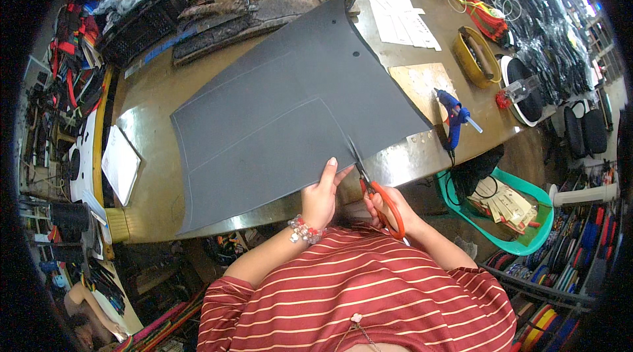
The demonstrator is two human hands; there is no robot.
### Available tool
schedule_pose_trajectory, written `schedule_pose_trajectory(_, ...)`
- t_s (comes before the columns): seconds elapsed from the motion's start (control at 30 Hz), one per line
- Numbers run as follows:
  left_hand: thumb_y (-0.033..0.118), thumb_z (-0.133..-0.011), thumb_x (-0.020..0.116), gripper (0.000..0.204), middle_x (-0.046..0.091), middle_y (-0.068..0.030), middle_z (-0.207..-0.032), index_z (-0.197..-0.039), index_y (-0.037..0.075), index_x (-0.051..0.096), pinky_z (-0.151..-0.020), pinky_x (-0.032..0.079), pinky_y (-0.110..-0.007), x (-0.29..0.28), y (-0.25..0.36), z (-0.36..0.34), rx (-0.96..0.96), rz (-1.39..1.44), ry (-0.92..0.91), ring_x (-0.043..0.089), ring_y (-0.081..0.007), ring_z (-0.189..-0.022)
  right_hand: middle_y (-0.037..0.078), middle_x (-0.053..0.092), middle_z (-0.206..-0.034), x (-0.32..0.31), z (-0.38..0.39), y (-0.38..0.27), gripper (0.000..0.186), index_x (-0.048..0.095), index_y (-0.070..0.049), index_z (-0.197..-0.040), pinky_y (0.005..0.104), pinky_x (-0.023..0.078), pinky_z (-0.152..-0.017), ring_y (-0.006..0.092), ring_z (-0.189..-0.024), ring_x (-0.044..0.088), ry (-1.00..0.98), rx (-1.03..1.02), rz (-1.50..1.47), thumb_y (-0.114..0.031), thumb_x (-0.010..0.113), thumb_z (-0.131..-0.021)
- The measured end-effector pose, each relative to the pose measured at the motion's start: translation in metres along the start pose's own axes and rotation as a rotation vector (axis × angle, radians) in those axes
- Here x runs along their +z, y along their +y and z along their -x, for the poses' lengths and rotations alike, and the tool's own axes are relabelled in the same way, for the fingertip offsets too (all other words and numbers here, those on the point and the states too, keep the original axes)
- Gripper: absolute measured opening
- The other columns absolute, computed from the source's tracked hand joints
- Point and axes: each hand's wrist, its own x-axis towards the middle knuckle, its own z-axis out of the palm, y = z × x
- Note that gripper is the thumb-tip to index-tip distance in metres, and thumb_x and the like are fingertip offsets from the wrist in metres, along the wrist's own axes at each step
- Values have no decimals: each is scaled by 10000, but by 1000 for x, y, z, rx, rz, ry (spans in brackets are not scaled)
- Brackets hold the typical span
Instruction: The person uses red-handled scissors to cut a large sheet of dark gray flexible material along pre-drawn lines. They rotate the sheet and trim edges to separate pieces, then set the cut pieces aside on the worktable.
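A large dark grey sheet (257, 141) with pale traced lines and two small holes lies across the table, overhanging the near edge. My left hand (320, 193) grips that near edge, thumb on top. Just right of it, my right hand (409, 217) holds orange-handled scissors (389, 197), whose blades meet the sheet's edge by a traced line. A blue glue gun (452, 118) rests right of the sheet on a pale board (412, 78).
The metal table (145, 213) also carries a black crate (138, 35), papers (389, 2), a yellow container (461, 52) and bagged black items (541, 48). A teal basket (544, 236) sits low at right. Another person's arm (92, 306) shows at lower left.
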Motion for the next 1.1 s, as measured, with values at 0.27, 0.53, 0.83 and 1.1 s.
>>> schedule_pose_trajectory(0.27,89,-868,518,146,546,-50,-983,-1004,37,532,-816,502,-369,0,-2,0,12,58,-14,552,-162,-890,-9,445,-537,6,1,3,518,495,-28,-756,235,440,-403,83,-443,469,93,33,82,-543,497,-818)
schedule_pose_trajectory(0.53,148,-870,536,157,579,-57,-900,-968,25,548,-671,494,-307,-12,0,11,-136,-285,26,574,-162,-793,3,459,-532,6,1,2,534,507,-20,-749,259,433,-405,109,-443,497,60,82,118,-546,469,-832)
schedule_pose_trajectory(0.83,182,-879,529,190,586,-71,-909,-971,19,557,-716,488,-297,-19,-5,23,-189,-278,-50,576,-163,-798,2,453,-549,8,-1,-1,538,511,-20,-716,251,432,-424,100,-466,491,107,89,101,-544,473,-831)
schedule_pose_trajectory(1.1,205,-887,516,216,603,-72,-895,-968,12,567,-712,482,-281,-20,-4,25,-188,-344,-68,585,-158,-771,1,454,-531,13,3,1,518,502,-32,-679,253,408,-399,96,-446,477,168,162,142,-528,496,-828)
